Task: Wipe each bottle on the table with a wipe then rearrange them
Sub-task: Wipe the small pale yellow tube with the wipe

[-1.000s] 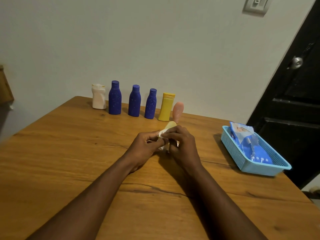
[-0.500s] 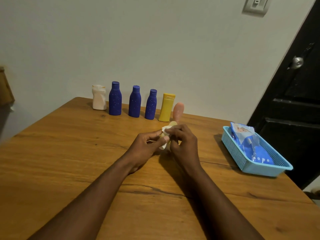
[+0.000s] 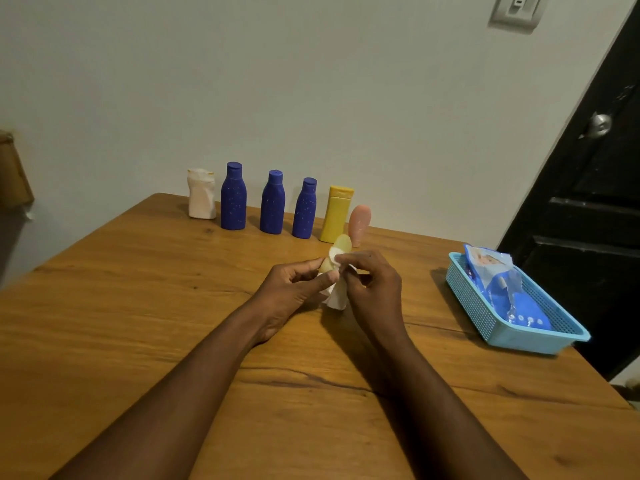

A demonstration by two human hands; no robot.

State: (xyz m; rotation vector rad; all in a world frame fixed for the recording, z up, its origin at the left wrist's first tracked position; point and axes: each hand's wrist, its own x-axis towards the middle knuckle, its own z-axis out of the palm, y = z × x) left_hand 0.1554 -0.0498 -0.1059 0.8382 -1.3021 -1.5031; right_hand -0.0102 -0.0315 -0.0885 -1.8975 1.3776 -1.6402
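A small pale yellow bottle is held over the middle of the wooden table. My left hand pinches its lower part between thumb and fingers. My right hand pinches a white wipe against the bottle's side; the wipe's tail hangs below. Along the wall stand a white bottle, three dark blue bottles, a yellow bottle and a pink bottle.
A light blue plastic basket with a blue pack of wipes sits near the table's right edge. A black door stands at the right, a wall switch above.
My right hand's fingers have slid the wipe a little up the pale bottle, baring more of its tip. The bottles along the wall have not moved.
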